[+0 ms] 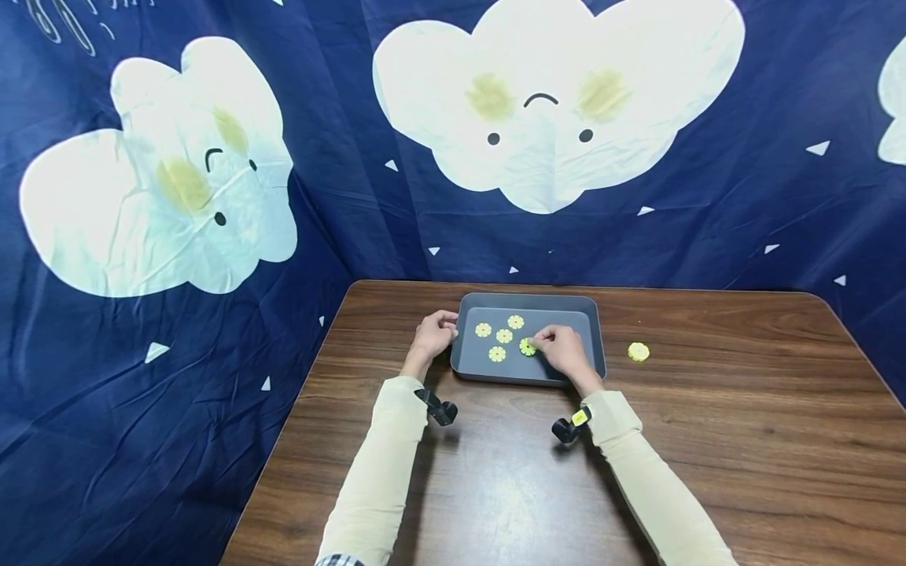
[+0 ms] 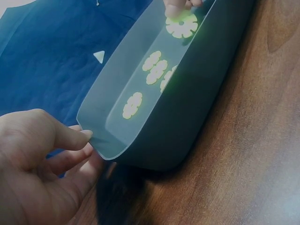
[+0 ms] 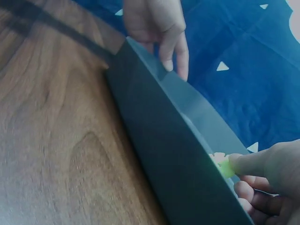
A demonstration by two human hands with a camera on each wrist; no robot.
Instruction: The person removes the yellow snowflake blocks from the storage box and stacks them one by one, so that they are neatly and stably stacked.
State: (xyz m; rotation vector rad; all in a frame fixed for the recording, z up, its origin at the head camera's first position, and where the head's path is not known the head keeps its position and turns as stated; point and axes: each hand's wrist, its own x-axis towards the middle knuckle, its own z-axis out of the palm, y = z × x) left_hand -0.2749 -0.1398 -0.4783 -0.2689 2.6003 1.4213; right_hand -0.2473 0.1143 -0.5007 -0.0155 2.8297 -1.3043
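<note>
See from the head view alone a small pile of yellow discs (image 1: 638, 351) on the bench (image 1: 750, 417), near the right end of the gray tray (image 1: 548, 316), and four pale flower-shaped discs (image 1: 504, 336) in full, lying flat inside. Find in the left wrist view the left hand (image 2: 44, 154) gripping the tray's left end, thumb at the rim, fingers outside. Find in the right wrist view the right hand (image 3: 276, 183) pinching a greenish-yellow disc (image 3: 222, 164) between thumb and fingers, inside the tray by the near wall; cannot tell whether touching its floor. Hands well apart. Held disc round, without long axis, face turned partly toward the left wrist camera; tray's long axis left to right. Brown wood grain below, glossy at the front; behind and at left, dark blue cloth (image 1: 488, 251) printed with white clouds and triangles.
</note>
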